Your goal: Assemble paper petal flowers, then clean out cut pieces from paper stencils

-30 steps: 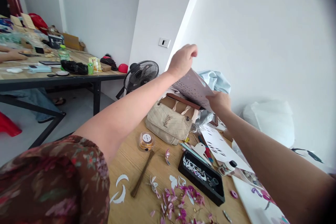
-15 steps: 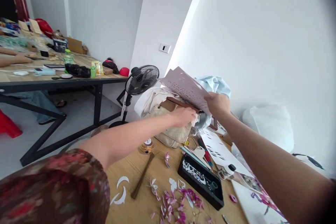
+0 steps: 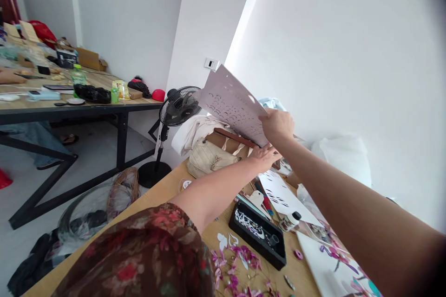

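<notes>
1. Left of centre, the fan (image 3: 179,106) sits just beside the sheet's left corner in view; keeping that corner well away from the blades seems wise.
2. At the centre, the beige bag (image 3: 211,158) stands below the sheet, its straps loose; a cut edge could snag there, so lifting beats dragging.
3. The perforated sheet (image 3: 233,109) tilts above the bag, in the middle of the frame. Thin and full of slits, it probably bends easily; keep it flat and unstressed.
4. The black tray (image 3: 258,236), lower centre, holds small pieces on the tabletop (image 3: 301,278); the left forearm should stay high to spare them.
5. The left hand (image 3: 264,158) reaches to the sheet's lower edge, fingers stretched out; whether they grip anything, I cannot tell. A light touch suits it.
6. The right hand (image 3: 278,125), right of centre, pinches the sheet's right edge. A steady, gentle pinch avoids creasing.
7. Further right, the bottle (image 3: 290,221) stands below the right forearm; keep the elbow up.
</notes>
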A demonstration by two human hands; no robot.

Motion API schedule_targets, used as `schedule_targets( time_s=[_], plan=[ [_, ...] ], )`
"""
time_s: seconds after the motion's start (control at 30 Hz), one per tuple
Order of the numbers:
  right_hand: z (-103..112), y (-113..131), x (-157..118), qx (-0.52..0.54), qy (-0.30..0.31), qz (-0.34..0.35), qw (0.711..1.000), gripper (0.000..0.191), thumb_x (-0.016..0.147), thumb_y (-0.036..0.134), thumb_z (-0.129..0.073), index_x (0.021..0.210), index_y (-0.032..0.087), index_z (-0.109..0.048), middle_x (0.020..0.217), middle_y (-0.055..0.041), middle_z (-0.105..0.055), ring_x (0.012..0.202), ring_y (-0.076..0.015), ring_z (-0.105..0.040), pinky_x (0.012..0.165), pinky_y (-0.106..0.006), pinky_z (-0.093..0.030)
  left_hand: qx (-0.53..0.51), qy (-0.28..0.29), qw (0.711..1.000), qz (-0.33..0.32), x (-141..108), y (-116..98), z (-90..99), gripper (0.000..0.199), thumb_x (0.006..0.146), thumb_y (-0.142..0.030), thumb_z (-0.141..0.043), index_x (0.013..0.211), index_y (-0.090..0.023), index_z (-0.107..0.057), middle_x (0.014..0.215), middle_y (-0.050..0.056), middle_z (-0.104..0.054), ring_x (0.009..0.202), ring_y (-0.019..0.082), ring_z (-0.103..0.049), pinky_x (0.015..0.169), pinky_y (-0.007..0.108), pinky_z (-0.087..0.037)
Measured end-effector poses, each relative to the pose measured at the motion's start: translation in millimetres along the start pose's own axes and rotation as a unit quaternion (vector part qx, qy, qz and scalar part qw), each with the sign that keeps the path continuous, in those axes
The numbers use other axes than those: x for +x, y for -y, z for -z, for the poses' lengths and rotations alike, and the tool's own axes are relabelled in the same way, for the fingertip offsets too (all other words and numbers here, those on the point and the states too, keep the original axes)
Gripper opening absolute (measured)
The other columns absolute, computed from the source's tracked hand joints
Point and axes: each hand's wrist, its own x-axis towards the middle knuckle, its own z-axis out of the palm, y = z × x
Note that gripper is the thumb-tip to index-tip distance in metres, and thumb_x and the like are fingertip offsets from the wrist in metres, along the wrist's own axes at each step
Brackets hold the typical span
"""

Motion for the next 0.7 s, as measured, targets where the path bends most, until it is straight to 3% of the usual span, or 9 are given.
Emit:
schedule_targets(
  time_s=[0.17, 0.37, 0.5, 0.63, 0.7],
  plan=[
    [21.8, 0.3, 5.4, 0.022, -0.035, -0.015, 0.999, 0.025, 0.080, 0.028, -0.045, 0.095, 0.022, -0.064, 0.082, -0.0101, -0.062, 0.081, -0.0261, -0.056, 0.064, -0.033, -0.038, 0.019, 0.030, 0.999, 0.039, -9.9, 14.6, -6.9, 0.060, 0.075, -0.007, -0.041, 0.128, -0.033, -0.037, 0.146, 0.000, -0.015, 0.113, 0.030, -0.041, 0.082, 0.040, -0.042],
    [49.9, -2.3, -0.3, 0.105, -0.088, -0.014, 0.990, 0.018, 0.076, 0.027, -0.050, 0.082, 0.021, -0.064, 0.075, -0.0077, -0.062, 0.073, -0.0229, -0.056, 0.060, -0.031, -0.039, 0.026, 0.022, 0.998, 0.051, -10.2, 22.0, -1.1, 0.068, 0.075, -0.003, -0.039, 0.132, -0.038, -0.029, 0.148, -0.001, -0.006, 0.121, 0.031, -0.034, 0.087, 0.042, -0.039],
    [69.4, -9.7, -4.1, 0.184, -0.116, -0.043, 0.975, 0.015, 0.072, 0.026, -0.055, 0.081, 0.019, -0.064, 0.075, -0.0061, -0.063, 0.069, -0.0208, -0.056, 0.057, -0.029, -0.041, 0.023, 0.011, 0.999, 0.048, -6.2, 29.1, 7.0, 0.071, 0.071, -0.005, -0.048, 0.132, -0.036, -0.030, 0.148, 0.000, -0.011, 0.129, 0.031, -0.021, 0.094, 0.043, -0.033],
    [87.6, -23.7, -7.8, 0.273, -0.154, -0.074, 0.947, 0.017, 0.066, 0.022, -0.061, 0.081, 0.015, -0.066, 0.076, -0.0057, -0.064, 0.069, -0.0194, -0.056, 0.057, -0.029, -0.044, 0.013, -0.004, 0.997, 0.080, -9.5, 39.7, 16.2, 0.065, 0.074, -0.010, -0.048, 0.132, -0.035, -0.030, 0.144, 0.005, -0.022, 0.126, 0.031, -0.028, 0.092, 0.043, -0.035],
    [97.1, -30.6, -12.7, 0.331, -0.166, -0.090, 0.925, 0.022, 0.065, 0.021, -0.063, 0.085, 0.012, -0.066, 0.077, -0.0067, -0.064, 0.066, -0.0182, -0.056, 0.055, -0.029, -0.046, 0.001, -0.011, 0.996, 0.092, -12.9, 44.2, 20.4, 0.061, 0.077, -0.014, -0.046, 0.133, -0.032, -0.030, 0.138, 0.009, -0.035, 0.119, 0.030, -0.038, 0.088, 0.041, -0.038]
  ],
)
